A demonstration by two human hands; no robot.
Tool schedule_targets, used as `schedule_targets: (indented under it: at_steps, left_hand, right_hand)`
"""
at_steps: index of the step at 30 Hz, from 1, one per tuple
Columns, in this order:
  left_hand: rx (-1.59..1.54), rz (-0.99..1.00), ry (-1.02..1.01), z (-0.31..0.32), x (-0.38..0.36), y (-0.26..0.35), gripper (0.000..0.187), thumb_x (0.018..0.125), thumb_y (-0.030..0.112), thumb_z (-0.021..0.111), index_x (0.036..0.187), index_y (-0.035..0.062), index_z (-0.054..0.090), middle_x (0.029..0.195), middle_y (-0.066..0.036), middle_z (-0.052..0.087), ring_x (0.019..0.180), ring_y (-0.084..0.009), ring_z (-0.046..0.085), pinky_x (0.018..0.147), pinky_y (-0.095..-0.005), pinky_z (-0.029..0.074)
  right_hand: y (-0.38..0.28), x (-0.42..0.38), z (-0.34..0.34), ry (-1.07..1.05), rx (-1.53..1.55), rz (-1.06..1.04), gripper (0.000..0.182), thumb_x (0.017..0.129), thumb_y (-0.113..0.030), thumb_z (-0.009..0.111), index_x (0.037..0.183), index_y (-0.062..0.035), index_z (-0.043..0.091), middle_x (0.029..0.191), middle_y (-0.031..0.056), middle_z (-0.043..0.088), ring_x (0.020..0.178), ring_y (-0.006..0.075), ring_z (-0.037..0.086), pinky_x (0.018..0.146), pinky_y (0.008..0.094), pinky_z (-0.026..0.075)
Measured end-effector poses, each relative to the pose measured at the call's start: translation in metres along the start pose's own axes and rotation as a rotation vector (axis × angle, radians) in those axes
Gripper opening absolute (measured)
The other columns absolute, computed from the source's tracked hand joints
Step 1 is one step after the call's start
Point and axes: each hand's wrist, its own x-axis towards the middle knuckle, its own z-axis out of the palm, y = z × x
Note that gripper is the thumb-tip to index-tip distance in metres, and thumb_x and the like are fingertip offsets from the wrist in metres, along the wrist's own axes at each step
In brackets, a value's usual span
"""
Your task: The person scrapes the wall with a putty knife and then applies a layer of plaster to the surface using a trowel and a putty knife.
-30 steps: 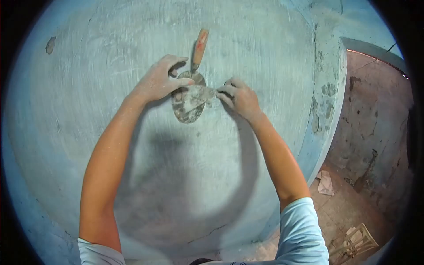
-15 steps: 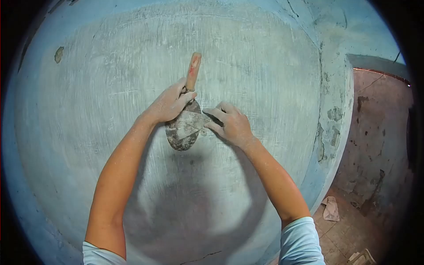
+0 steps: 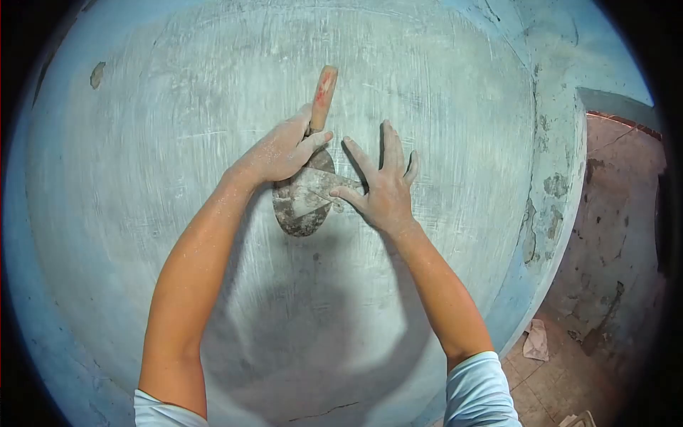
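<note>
In my left hand [image 3: 284,149] is a trowel with a worn wooden handle [image 3: 324,96] pointing up. Fingers and thumb close around it near the neck, and its rounded, plaster-smeared blade [image 3: 301,224] hangs downward. A whitish, tapering putty knife blade [image 3: 313,188] lies across the trowel blade. Its narrow end runs to my right hand [image 3: 388,192], where the thumb presses over it while the other fingers spread upward. The handle of the putty knife is hidden behind that hand. White dust coats both hands.
A pale, streaked wall [image 3: 213,92] fills most of the view, with a chipped spot [image 3: 97,75] at upper left. On the right, peeling plaster [image 3: 556,185] edges an opening. Beyond it, a whitish cloth [image 3: 536,340] lies on the tiled floor [image 3: 541,384].
My right fingers have gone from bent to spread and stretched upward, with the thumb still at the putty knife. The trowel appears slightly higher and farther right in view.
</note>
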Motion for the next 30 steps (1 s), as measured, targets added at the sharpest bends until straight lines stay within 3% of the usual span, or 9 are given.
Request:
schedule_targets:
  at_steps: [4,5,8,9,12,16,20,24,30]
  left_hand:
    - [-0.037,0.024,0.316,0.023,-0.022,-0.033,0.056,0.106,0.031,0.054,0.146,-0.0064,0.043,0.123,-0.026,0.064,0.113,-0.0358,0.062,0.103,-0.0450,0.046]
    - [-0.163,0.034,0.393,0.024,-0.032,-0.047,0.049,0.107,0.029,0.054,0.141,-0.0057,0.047,0.111,-0.017,0.064,0.100,-0.0273,0.060,0.096,-0.0405,0.048]
    - [-0.240,0.067,0.576,0.021,-0.053,-0.062,0.043,0.108,0.027,0.054,0.138,-0.0044,0.049,0.103,-0.011,0.062,0.093,-0.0205,0.057,0.090,-0.0360,0.048]
    - [-0.227,-0.070,0.514,0.016,-0.057,-0.058,0.039,0.109,0.025,0.054,0.135,-0.0033,0.050,0.097,-0.007,0.060,0.089,-0.0156,0.056,0.085,-0.0328,0.047]
    - [-0.258,-0.035,0.638,0.023,-0.064,-0.066,0.039,0.107,0.025,0.059,0.131,-0.0048,0.050,0.094,-0.013,0.067,0.086,-0.0225,0.064,0.082,-0.0399,0.051]
    - [-0.423,-0.128,0.809,0.026,-0.092,-0.095,0.032,0.109,0.026,0.056,0.124,-0.0025,0.051,0.089,-0.008,0.063,0.076,-0.0160,0.060,0.073,-0.0333,0.049]
    - [-0.486,-0.122,0.922,0.026,-0.126,-0.111,0.024,0.111,0.024,0.053,0.116,0.0006,0.051,0.083,-0.003,0.057,0.067,-0.0091,0.052,0.063,-0.0268,0.045]
    - [-0.609,-0.111,0.960,0.030,-0.179,-0.123,0.021,0.112,0.023,0.052,0.112,0.0026,0.048,0.081,-0.001,0.053,0.065,-0.0084,0.049,0.063,-0.0260,0.045]
    - [-0.584,-0.246,1.077,0.041,-0.312,-0.114,0.019,0.113,0.023,0.051,0.108,0.0061,0.045,0.087,-0.003,0.048,0.074,-0.0105,0.050,0.070,-0.0287,0.047]
  right_hand:
    - [0.001,-0.010,0.008,-0.016,0.002,-0.041,0.079,0.082,-0.063,0.078,0.153,-0.0416,0.053,0.173,0.0185,0.020,0.159,0.0389,0.023,0.120,0.0750,0.013]
    - [0.006,-0.013,0.012,0.009,0.008,-0.104,0.065,0.085,-0.060,0.076,0.145,-0.0408,0.062,0.171,0.0149,0.029,0.158,0.0372,0.027,0.120,0.0747,0.013]
    - [0.004,-0.012,0.013,0.020,0.048,-0.112,0.054,0.086,-0.057,0.077,0.136,-0.0382,0.071,0.168,0.0132,0.035,0.157,0.0374,0.027,0.121,0.0737,0.013]
    - [0.004,-0.012,0.016,0.021,0.076,-0.114,0.051,0.085,-0.055,0.078,0.131,-0.0344,0.074,0.168,0.0144,0.034,0.157,0.0375,0.027,0.121,0.0736,0.012]
    - [-0.005,-0.014,0.015,0.053,0.164,-0.034,0.052,0.085,-0.054,0.079,0.131,-0.0307,0.074,0.167,0.0171,0.033,0.157,0.0378,0.026,0.121,0.0732,0.012]
    - [-0.018,0.002,0.021,0.136,0.096,0.018,0.050,0.085,-0.052,0.080,0.129,-0.0272,0.075,0.165,0.0202,0.033,0.154,0.0386,0.029,0.122,0.0692,0.014]
    - [-0.023,0.019,0.031,0.181,0.133,-0.106,0.047,0.087,-0.044,0.080,0.128,-0.0206,0.075,0.158,0.0205,0.041,0.148,0.0384,0.036,0.119,0.0647,0.024]
    - [-0.031,0.018,0.039,0.265,0.107,-0.224,0.043,0.086,-0.031,0.084,0.126,-0.0154,0.076,0.134,0.0158,0.061,0.118,0.0314,0.059,0.102,0.0453,0.045]
    - [-0.059,0.016,0.034,0.234,0.028,-0.192,0.042,0.085,-0.038,0.083,0.118,-0.0125,0.077,0.116,0.0088,0.065,0.101,0.0274,0.062,0.086,0.0407,0.051]
